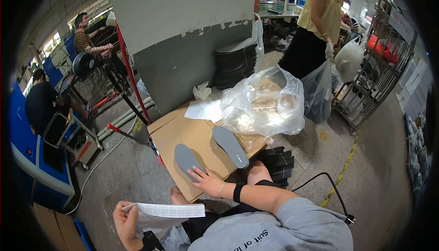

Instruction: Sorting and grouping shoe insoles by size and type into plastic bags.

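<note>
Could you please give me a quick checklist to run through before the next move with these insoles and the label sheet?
1. Right hand rests on the near grey insole: ok.
2. Left hand holds the white label sheet by its end: ok.
3. Second grey insole lies flat on the cardboard, apart from the first: ok.
4. Label peeled and ready: cannot tell.
5. Clear plastic bag sits off both insoles: ok.
</note>
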Demonstrator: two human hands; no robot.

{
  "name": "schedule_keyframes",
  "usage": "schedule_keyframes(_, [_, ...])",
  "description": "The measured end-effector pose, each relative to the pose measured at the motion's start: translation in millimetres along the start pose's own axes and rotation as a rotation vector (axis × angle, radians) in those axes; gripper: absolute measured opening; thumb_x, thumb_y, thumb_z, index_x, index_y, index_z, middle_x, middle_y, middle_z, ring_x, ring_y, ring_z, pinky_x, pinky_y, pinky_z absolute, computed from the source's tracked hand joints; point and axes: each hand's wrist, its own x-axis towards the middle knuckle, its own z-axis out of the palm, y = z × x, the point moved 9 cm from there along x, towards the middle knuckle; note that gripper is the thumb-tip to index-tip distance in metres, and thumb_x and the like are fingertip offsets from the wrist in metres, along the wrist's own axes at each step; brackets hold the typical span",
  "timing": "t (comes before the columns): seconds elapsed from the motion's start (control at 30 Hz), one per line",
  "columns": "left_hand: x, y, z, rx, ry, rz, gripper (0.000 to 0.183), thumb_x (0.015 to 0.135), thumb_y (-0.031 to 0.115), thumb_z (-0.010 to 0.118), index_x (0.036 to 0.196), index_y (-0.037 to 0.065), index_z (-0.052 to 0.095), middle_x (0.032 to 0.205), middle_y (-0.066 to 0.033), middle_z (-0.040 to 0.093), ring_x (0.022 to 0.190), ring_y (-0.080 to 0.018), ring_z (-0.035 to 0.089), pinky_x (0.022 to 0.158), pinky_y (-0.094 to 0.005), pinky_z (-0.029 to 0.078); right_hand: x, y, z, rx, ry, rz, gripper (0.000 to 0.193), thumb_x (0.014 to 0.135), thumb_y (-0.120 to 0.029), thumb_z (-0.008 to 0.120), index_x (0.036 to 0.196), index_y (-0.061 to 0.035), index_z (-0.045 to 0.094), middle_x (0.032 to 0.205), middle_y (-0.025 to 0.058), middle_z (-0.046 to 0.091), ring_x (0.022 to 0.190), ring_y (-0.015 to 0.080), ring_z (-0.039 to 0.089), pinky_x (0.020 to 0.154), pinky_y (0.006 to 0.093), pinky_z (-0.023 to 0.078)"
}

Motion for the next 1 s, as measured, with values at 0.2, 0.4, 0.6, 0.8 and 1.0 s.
schedule_keyframes(0.2, [0,7,27,-0.022,-0.075,-0.018,0.016,0.079,0.013,0.066,0.082,0.003,0.055,0.07,0.0029,0.054,0.065,-0.0032,0.045,0.059,-0.018,0.035,2,7,-12,0.014,-0.039,-0.037,0.039,0.076,-0.022,0.06,0.113,-0.0104,0.054,0.143,0.0155,0.022,0.134,0.0326,0.016,0.102,0.0523,0.025])
schedule_keyframes(0.4, [-4,5,45,-0.051,-0.079,-0.022,0.016,0.079,0.013,0.066,0.081,0.002,0.055,0.072,0.002,0.056,0.066,-0.0042,0.047,0.06,-0.019,0.036,-4,20,-38,0.204,0.088,0.034,0.041,0.074,-0.022,0.064,0.111,-0.0069,0.054,0.132,0.0178,0.035,0.129,0.0348,0.024,0.101,0.0502,0.026])
schedule_keyframes(0.6, [3,9,87,0.0,-0.202,-0.026,0.013,0.079,0.011,0.064,0.08,0.001,0.055,0.071,0.0013,0.055,0.067,-0.0047,0.047,0.061,-0.0192,0.037,-26,71,-92,0.312,0.338,0.163,0.035,0.075,-0.022,0.063,0.105,-0.0052,0.056,0.117,0.0164,0.047,0.117,0.034,0.038,0.096,0.0463,0.031])
schedule_keyframes(0.8, [-4,19,112,0.01,-0.194,-0.016,0.008,0.086,0.002,0.054,0.093,-0.002,0.055,0.083,-0.0031,0.058,0.074,-0.0086,0.049,0.068,-0.021,0.041,-33,75,-130,0.661,0.531,0.181,0.028,0.077,-0.023,0.062,0.097,-0.0044,0.058,0.098,0.0137,0.056,0.1,0.0298,0.049,0.088,0.0395,0.038])
schedule_keyframes(1.0, [6,0,146,0.072,-0.291,0.134,0.009,0.086,0.008,0.058,0.083,0.0,0.053,0.074,-0.001,0.054,0.068,-0.0059,0.047,0.064,-0.0196,0.039,-51,28,-157,0.845,0.402,0.018,0.036,0.075,-0.027,0.065,0.1,-0.0035,0.056,0.099,0.0128,0.058,0.098,0.0306,0.052,0.087,0.0384,0.038])
